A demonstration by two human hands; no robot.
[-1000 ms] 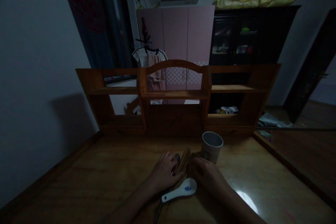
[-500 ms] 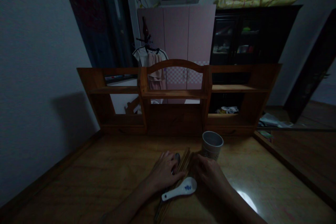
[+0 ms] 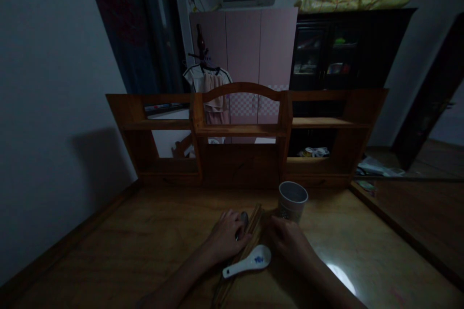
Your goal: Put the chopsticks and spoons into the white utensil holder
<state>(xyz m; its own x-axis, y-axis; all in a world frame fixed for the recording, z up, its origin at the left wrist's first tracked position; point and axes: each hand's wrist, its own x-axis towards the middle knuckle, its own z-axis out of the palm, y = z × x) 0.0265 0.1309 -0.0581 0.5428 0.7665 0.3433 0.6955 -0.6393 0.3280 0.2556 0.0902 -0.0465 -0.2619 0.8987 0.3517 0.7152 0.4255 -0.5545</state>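
My left hand (image 3: 229, 235) lies low over the table, fingers curled around a dark metal spoon (image 3: 244, 218) whose rounded end shows past them. Its thumb reaches over a bundle of wooden chopsticks (image 3: 256, 217), which slants across the tabletop. A white ceramic soup spoon (image 3: 259, 258) with a blue pattern rests across the chopsticks, just below the thumb. To the right, my right hand (image 3: 288, 237) is closed, its fingertips pointing inward and mostly in shadow; anything in them is hidden. Right behind it stands a grey cup (image 3: 293, 193), upright, its lower front partly covered by that hand.
A wooden shelf unit (image 3: 241, 129) lines the far edge of the wooden tabletop (image 3: 163, 222). A white wall (image 3: 72, 164) borders the left side, and a raised wooden edge (image 3: 402, 231) runs along the right. Light glares on the table near my right forearm.
My left thumb has drawn back slightly to the left over the chopsticks. My right hand has barely moved; the cup stays in place.
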